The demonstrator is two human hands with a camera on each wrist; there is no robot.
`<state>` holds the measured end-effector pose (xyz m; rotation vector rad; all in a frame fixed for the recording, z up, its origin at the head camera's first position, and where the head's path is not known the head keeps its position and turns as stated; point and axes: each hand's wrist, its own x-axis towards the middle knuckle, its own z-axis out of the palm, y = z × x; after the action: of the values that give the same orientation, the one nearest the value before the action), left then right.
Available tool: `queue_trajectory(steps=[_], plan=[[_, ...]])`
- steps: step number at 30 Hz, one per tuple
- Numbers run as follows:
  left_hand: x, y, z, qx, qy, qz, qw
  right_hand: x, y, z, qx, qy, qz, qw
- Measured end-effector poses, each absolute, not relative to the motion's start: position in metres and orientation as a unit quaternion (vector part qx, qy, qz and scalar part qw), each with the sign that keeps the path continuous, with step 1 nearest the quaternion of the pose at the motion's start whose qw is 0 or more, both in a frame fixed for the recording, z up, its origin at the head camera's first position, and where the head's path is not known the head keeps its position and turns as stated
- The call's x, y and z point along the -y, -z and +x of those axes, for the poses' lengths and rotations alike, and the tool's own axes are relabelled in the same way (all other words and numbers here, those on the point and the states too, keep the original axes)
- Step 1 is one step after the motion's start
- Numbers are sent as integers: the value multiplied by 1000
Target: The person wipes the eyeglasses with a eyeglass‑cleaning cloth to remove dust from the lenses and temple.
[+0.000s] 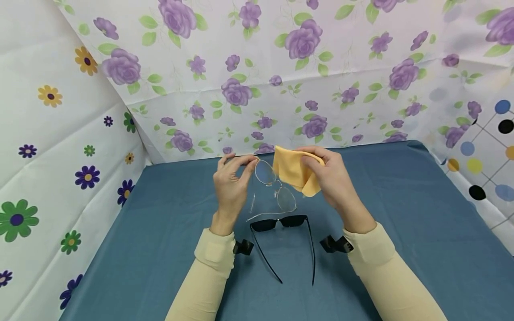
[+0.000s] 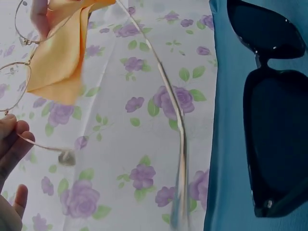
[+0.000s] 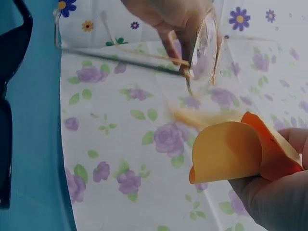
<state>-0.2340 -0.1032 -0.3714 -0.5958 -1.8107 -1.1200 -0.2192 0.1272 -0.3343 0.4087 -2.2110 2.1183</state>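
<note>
My left hand (image 1: 234,185) pinches the rim of a pair of thin metal-framed eyeglasses (image 1: 266,172) at one end, so they hang tilted with both temples unfolded. In my right hand (image 1: 331,178), a folded yellow cleaning cloth (image 1: 295,168) is gripped between thumb and fingers, close beside the lenses. Seen from the right wrist, the cloth (image 3: 226,151) curls over and stands apart from the eyeglasses (image 3: 204,50). The left wrist view has the cloth (image 2: 60,62) behind the frame, with the left fingertips (image 2: 9,127) at a rim; whether they touch there I cannot tell.
Black sunglasses (image 1: 279,223) lie on the blue tablecloth (image 1: 168,249) between my forearms, temples spread toward me. A flowered white sheet (image 1: 209,58) hangs behind the table, with patterned sheets at the left and right sides. Small black cameras sit on both wrists.
</note>
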Motion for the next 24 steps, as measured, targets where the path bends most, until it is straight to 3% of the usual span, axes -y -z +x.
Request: queue_trajectory(steps=[7,24], plan=[[100,372,-232,746,439,-253,433,-108,339,-206,773,-577,227,132],[99,373,-231,759,400,-220,464,-97,349,-199,760,-487,394,172]])
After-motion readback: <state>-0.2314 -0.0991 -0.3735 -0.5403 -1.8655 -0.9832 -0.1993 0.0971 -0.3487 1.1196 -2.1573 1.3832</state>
